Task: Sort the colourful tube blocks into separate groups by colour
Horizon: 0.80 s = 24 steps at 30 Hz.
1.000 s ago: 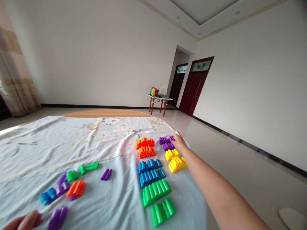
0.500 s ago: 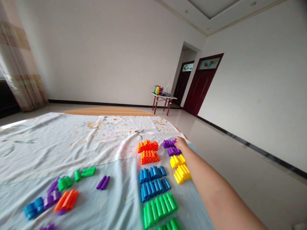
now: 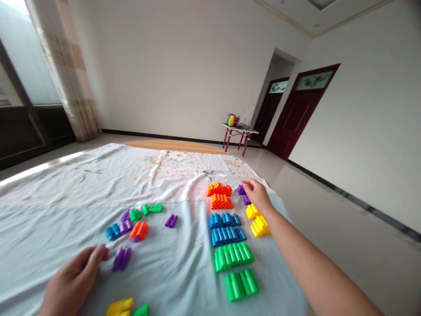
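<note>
My right hand point(image 3: 257, 194) reaches out over two small rows of purple tube pieces point(image 3: 242, 191) at the far right of a pale cloth point(image 3: 82, 184) and touches them. Left of them lie sorted rows of orange pieces point(image 3: 219, 195), blue pieces point(image 3: 226, 228), green pieces point(image 3: 234, 263) and yellow pieces point(image 3: 257, 219). My left hand point(image 3: 72, 283) rests low on the cloth with fingers slightly spread, its tips just beside a loose purple pair point(image 3: 121, 259). It holds nothing.
A loose mix of blue, purple, green and orange pieces point(image 3: 130, 221) lies mid-cloth, with another purple pair point(image 3: 171, 220) near it. Yellow and green pieces point(image 3: 126, 307) sit at the bottom edge. A small red-legged table point(image 3: 239, 136) stands by dark doors point(image 3: 299, 109).
The view has swung down and left, bringing my left hand fully into sight beside the loose purple pair. My right hand stays on the purple rows.
</note>
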Tool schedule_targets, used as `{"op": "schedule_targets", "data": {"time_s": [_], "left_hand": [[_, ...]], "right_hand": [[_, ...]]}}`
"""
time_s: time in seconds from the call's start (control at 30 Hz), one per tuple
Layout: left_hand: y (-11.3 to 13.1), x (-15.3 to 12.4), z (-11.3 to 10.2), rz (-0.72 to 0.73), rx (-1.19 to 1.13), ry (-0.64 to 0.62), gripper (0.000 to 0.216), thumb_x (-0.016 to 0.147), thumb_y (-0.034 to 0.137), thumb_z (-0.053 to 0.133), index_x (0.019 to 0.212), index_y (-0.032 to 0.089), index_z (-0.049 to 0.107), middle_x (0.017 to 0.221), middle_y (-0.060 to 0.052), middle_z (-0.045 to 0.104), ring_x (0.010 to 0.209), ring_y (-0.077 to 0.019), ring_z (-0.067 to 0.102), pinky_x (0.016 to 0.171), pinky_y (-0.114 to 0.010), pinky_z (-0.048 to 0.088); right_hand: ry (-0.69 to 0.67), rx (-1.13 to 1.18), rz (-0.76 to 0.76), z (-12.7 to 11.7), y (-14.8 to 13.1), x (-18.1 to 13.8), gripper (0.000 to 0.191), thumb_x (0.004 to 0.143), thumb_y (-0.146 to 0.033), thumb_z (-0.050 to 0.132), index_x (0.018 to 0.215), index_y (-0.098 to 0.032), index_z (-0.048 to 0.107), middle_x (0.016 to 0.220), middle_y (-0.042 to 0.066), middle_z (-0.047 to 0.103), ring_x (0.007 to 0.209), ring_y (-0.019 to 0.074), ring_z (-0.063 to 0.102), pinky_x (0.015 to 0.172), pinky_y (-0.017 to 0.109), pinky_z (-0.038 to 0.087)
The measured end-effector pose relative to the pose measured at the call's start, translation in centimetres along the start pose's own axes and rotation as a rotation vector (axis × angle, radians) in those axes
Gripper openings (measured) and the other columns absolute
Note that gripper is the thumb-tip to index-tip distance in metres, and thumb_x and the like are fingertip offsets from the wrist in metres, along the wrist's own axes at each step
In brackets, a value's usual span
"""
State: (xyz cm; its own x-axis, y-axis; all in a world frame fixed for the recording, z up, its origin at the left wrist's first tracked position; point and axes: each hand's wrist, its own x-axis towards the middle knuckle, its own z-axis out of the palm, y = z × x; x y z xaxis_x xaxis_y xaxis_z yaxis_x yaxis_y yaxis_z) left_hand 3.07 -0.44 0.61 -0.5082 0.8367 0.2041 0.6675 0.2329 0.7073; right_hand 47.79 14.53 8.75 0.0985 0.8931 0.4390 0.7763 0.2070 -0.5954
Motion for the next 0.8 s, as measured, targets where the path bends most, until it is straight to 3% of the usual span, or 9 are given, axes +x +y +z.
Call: {"op": "schedule_targets", "data": {"time_s": [0.1, 0.2, 0.33, 0.47, 0.57, 0.63, 0.8], "left_hand": [[0.2, -0.4, -0.5, -0.052, -0.084, -0.109, 0.04, 0.067, 0.055, 0.044, 0.071, 0.02, 0.062, 0.064, 0.0, 0.067, 0.063, -0.0189, 0.059, 0.059, -0.025, 0.045], [0.4, -0.6, -0.3, -0.033, -0.122, -0.113, 0.038, 0.071, 0.053, 0.045, 0.075, 0.019, 0.062, 0.066, 0.0, 0.066, 0.064, -0.017, 0.058, 0.06, -0.023, 0.043], [0.6, -1.1, -0.1, 0.019, -0.131, -0.116, 0.041, 0.075, 0.054, 0.042, 0.075, 0.018, 0.061, 0.064, -0.001, 0.064, 0.061, -0.0157, 0.055, 0.056, -0.023, 0.04], [1.1, -1.5, -0.3, 0.056, -0.133, -0.108, 0.041, 0.076, 0.053, 0.041, 0.072, 0.018, 0.061, 0.062, -0.001, 0.063, 0.058, -0.0154, 0.054, 0.055, -0.024, 0.038], [1.3, -1.7, -0.3, 0.053, -0.135, -0.1, 0.04, 0.077, 0.052, 0.04, 0.071, 0.017, 0.06, 0.061, -0.002, 0.062, 0.059, -0.0153, 0.053, 0.055, -0.024, 0.037], [1.3, -1.8, -0.3, 0.049, -0.142, -0.104, 0.04, 0.077, 0.051, 0.04, 0.071, 0.017, 0.06, 0.063, -0.001, 0.062, 0.06, -0.015, 0.054, 0.057, -0.023, 0.037], [1.2, -1.8, -0.3, 0.04, -0.138, -0.105, 0.04, 0.078, 0.052, 0.039, 0.072, 0.018, 0.061, 0.06, 0.0, 0.061, 0.058, -0.0142, 0.053, 0.055, -0.023, 0.036]], "right_hand": [[-0.094, 0.335, -0.065, 1.2, -5.7, -5.7, 0.024, 0.08, -0.027, 0.05, 0.096, -0.017, 0.064, 0.091, 0.006, 0.069, 0.083, 0.0175, 0.064, 0.076, 0.028, 0.05], [-0.256, 0.53, -0.062, 3.4, -10.8, -11.6, 0.021, 0.081, -0.028, 0.051, 0.093, -0.017, 0.064, 0.082, 0.005, 0.069, 0.073, 0.0163, 0.064, 0.068, 0.027, 0.051], [-0.423, 0.648, -0.024, 7.3, -14.9, -17.3, 0.021, 0.083, -0.028, 0.05, 0.095, -0.016, 0.064, 0.08, 0.005, 0.069, 0.066, 0.0141, 0.062, 0.059, 0.024, 0.049], [-0.53, 0.56, -0.216, 9.7, -16.6, -20.5, 0.024, 0.078, -0.032, 0.06, 0.098, -0.018, 0.064, 0.087, 0.004, 0.067, 0.075, 0.0145, 0.06, 0.069, 0.025, 0.047], [-0.581, 0.467, -0.465, 10.4, -17.3, -22.1, 0.044, 0.069, -0.039, 0.071, 0.109, -0.023, 0.061, 0.104, 0.003, 0.063, 0.098, 0.0178, 0.054, 0.089, 0.03, 0.04], [-0.622, 0.392, -0.57, 10.8, -17.5, -22.8, 0.052, 0.067, -0.043, 0.073, 0.114, -0.026, 0.057, 0.112, 0.003, 0.06, 0.105, 0.0192, 0.05, 0.095, 0.033, 0.034], [-0.611, 0.228, -0.592, 11.5, -16.6, -22.4, 0.035, 0.077, -0.024, 0.065, 0.111, -0.027, 0.058, 0.107, 0.002, 0.061, 0.101, 0.0177, 0.05, 0.091, 0.034, 0.033]]}}
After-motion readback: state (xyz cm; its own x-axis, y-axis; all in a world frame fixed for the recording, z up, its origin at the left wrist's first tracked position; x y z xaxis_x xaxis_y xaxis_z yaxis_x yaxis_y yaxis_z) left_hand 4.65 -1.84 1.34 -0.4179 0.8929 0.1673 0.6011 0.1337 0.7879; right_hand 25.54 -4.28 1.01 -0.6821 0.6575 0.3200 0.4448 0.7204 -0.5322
